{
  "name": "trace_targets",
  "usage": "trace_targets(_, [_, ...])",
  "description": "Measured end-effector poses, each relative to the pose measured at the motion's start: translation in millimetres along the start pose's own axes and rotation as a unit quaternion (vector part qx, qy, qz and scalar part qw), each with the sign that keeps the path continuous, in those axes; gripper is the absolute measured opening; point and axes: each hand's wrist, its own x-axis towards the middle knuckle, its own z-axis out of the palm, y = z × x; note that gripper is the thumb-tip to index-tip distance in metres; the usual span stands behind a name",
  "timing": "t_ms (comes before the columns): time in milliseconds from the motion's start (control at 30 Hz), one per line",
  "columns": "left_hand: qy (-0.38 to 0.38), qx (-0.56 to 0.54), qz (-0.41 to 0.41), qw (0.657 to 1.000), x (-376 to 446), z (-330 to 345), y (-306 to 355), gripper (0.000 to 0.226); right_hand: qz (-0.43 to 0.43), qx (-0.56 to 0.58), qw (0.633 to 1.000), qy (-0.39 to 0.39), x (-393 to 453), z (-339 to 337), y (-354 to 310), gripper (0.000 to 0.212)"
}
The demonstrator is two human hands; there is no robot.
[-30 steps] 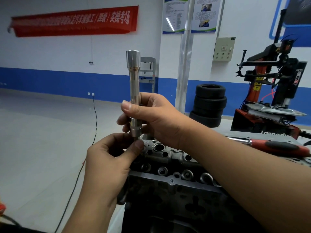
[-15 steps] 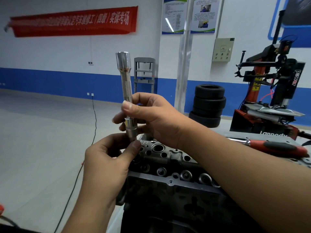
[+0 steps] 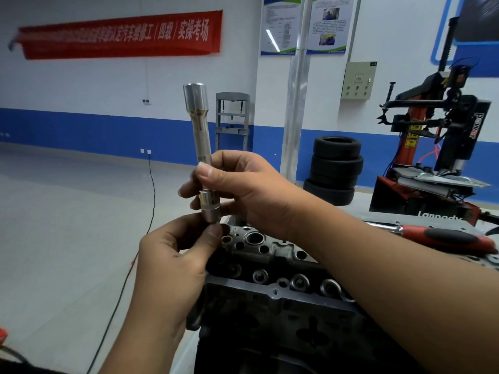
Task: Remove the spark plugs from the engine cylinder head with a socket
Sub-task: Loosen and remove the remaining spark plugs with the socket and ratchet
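Above the near left end of the dark grey cast-metal engine cylinder head point(image 3: 270, 268), the long polished steel spark plug socket point(image 3: 201, 147) is held nearly upright, clear of the casting. The right hand point(image 3: 243, 193) grips its shaft, thumb and fingers curled round it. The left hand point(image 3: 172, 255) pinches at the socket's lower collar with thumb and fingertips. Whether a plug sits there cannot be made out, since the fingers cover the opening.

By my reading the job is partway along: the socket is out of the head, and the hands seem to be working something free of its lower end. How many plugs remain is unclear, because the forearm hides much of the head and the wells are dark. A red-and-black-handled ratchet wrench point(image 3: 442, 237) lies on the tabletop to the far right, untouched.
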Motion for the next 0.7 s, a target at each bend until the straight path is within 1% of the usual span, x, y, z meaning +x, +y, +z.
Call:
trace_targets(67, [-0.006,0.016,-0.002,1.0,0.3,-0.6,-2.2,0.022,0.005,-0.006,1.0,-0.004,0.8,0.4,-0.1,0.02])
trace_targets(133, [0.008,0.03,-0.007,0.999,0.5,-0.8,-2.8,0.027,0.014,-0.008,1.0,-0.012,1.3,1.4,-0.1,0.023])
trace_targets(200, [0.022,0.017,-0.002,1.0,-0.4,-0.3,-1.3,0.021,0.018,-0.01,1.0,-0.015,1.1,1.8,-0.1,0.017])
trace_targets(233, [0.025,0.006,0.001,1.0,-0.8,0.1,0.0,0.023,0.016,-0.008,1.0,-0.013,0.8,1.7,-0.1,0.012])
trace_targets(267, [0.026,0.002,0.001,1.0,-0.8,0.0,1.1,0.03,0.013,-0.005,1.0,-0.012,0.6,1.2,-0.1,0.01])
trace_targets(333, [0.02,0.012,-0.001,1.0,0.1,-0.8,0.1,0.037,0.006,-0.005,1.0,-0.012,0.6,0.3,0.1,0.012])
trace_targets(367, [0.012,0.013,-0.002,1.0,0.2,-0.6,0.3,0.034,0.005,-0.007,1.0,-0.013,0.7,0.2,-0.1,0.013])
trace_targets(433, [-0.006,0.012,-0.003,1.0,1.1,-0.2,-0.9,0.015,0.006,-0.01,1.0,-0.011,1.2,0.1,-0.3,0.019])
trace_targets(467, [-0.013,0.018,-0.005,1.0,0.8,-0.4,-1.7,0.016,0.009,-0.011,1.0,-0.008,1.3,0.1,-0.2,0.022])
trace_targets(500, [-0.01,0.029,-0.005,1.0,0.9,-0.8,-2.7,0.023,0.012,-0.011,1.0,-0.006,1.4,0.3,-0.2,0.025])
trace_targets(567, [0.006,0.047,-0.006,0.999,0.8,-1.3,-2.6,0.03,0.016,-0.009,1.0,-0.009,1.4,0.9,0.4,0.026])
trace_targets(600, [0.017,0.048,-0.004,0.999,0.4,-0.5,-1.6,0.03,0.016,-0.007,1.0,-0.011,1.4,1.1,0.5,0.023])
trace_targets(667, [0.034,0.027,0.006,0.999,-0.9,1.6,0.7,0.021,0.011,-0.006,1.0,-0.01,1.4,1.1,0.6,0.013])
trace_targets(700, [0.034,0.018,0.007,0.999,-1.3,2.0,2.3,0.021,0.009,-0.005,1.0,-0.011,1.5,0.9,0.6,0.011])
